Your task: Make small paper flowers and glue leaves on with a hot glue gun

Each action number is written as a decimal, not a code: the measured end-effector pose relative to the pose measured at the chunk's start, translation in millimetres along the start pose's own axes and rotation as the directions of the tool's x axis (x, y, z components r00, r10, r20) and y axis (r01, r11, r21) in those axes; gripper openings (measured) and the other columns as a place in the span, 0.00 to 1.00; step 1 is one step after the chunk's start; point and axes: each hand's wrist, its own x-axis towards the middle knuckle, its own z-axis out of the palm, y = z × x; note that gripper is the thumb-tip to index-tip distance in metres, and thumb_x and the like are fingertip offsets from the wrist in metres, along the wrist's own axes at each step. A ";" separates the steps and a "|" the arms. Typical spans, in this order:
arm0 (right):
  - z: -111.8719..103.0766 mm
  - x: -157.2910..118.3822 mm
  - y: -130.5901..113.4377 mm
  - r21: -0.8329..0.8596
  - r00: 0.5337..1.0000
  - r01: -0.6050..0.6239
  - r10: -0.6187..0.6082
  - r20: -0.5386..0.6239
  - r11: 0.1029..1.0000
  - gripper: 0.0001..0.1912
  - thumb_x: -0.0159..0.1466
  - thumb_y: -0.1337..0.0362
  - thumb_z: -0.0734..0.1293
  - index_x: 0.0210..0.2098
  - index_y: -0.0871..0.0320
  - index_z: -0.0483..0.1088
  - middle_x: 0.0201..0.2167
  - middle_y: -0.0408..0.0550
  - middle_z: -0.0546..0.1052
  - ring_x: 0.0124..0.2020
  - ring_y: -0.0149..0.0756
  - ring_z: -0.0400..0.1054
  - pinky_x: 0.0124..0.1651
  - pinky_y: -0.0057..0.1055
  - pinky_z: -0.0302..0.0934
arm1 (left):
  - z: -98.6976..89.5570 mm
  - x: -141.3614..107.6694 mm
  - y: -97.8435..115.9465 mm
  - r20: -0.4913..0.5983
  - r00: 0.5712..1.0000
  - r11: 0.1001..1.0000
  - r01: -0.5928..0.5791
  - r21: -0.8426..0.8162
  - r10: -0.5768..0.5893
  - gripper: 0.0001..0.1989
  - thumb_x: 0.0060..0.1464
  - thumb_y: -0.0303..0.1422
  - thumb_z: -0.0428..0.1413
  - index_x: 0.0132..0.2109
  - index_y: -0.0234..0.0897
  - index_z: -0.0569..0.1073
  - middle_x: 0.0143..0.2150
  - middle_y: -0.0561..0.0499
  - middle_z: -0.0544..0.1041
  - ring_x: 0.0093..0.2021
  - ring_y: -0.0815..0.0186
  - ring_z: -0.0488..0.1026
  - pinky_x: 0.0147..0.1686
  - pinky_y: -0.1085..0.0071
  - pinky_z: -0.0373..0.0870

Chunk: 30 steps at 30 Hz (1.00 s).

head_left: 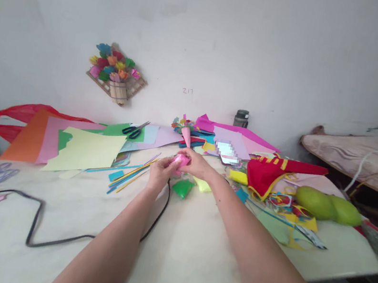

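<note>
both hands on the pink packet [181, 160]: left hand [161, 171] and right hand [193, 162] pinch it between fingers, just above the worktop [11, 252]. can't tell if it's opened. green packet [183, 188] lies right beside, looks full, in neither hand. pink paper cone [186, 136] behind is already rolled; the strips [134, 174] lie loose. packet looks small, glossy, soft, bright pink, partly hidden by fingers.

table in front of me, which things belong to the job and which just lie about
Probably the job:
pink packet, between left hand and right hand
green packet
yellow packet

Probably just lying about:
two green fruits
black cable
flask
</note>
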 end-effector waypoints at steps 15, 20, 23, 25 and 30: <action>-6.4 -0.3 -6.2 0.235 0.999 0.032 -0.031 -0.009 0.972 0.13 0.49 0.71 0.63 0.36 0.61 0.67 0.33 0.45 0.71 0.36 0.30 0.65 0.39 0.29 0.60 | -2.5 4.7 -2.8 -0.008 0.993 0.993 -0.119 0.029 0.119 0.21 0.41 0.43 0.57 0.40 0.33 0.73 0.29 0.50 0.75 0.28 0.68 0.70 0.27 0.75 0.65; -7.6 1.2 -6.0 0.058 0.988 0.113 -0.106 -0.113 0.992 0.13 0.53 0.70 0.62 0.38 0.59 0.69 0.38 0.48 0.71 0.38 0.31 0.65 0.36 0.27 0.61 | -2.4 4.6 -5.0 -0.081 0.983 0.972 -0.148 0.181 0.164 0.20 0.40 0.44 0.57 0.39 0.35 0.74 0.30 0.50 0.75 0.30 0.67 0.70 0.29 0.75 0.65; -7.1 4.0 -1.0 -0.031 0.971 0.188 -0.191 -0.143 0.982 0.10 0.52 0.71 0.62 0.34 0.59 0.70 0.36 0.47 0.71 0.37 0.31 0.65 0.33 0.26 0.61 | -3.6 3.8 -4.7 -0.062 0.982 0.958 -0.160 0.240 0.179 0.20 0.41 0.44 0.56 0.39 0.36 0.74 0.31 0.49 0.76 0.32 0.66 0.71 0.31 0.74 0.66; -6.5 5.3 2.2 -0.069 0.963 0.212 -0.220 -0.158 0.975 0.08 0.52 0.71 0.63 0.31 0.59 0.71 0.35 0.47 0.71 0.36 0.31 0.65 0.31 0.25 0.62 | -4.0 4.0 -4.4 -0.075 0.981 0.951 -0.153 0.268 0.179 0.20 0.40 0.44 0.57 0.39 0.36 0.74 0.31 0.49 0.76 0.32 0.65 0.71 0.31 0.73 0.66; -5.3 5.2 4.3 -0.134 0.954 0.227 -0.248 -0.167 0.965 0.07 0.52 0.71 0.63 0.29 0.57 0.71 0.38 0.47 0.69 0.39 0.31 0.65 0.30 0.24 0.62 | -5.0 5.5 -4.0 -0.114 0.971 0.922 -0.157 0.354 0.209 0.22 0.39 0.42 0.58 0.42 0.36 0.72 0.31 0.49 0.76 0.31 0.65 0.72 0.31 0.72 0.66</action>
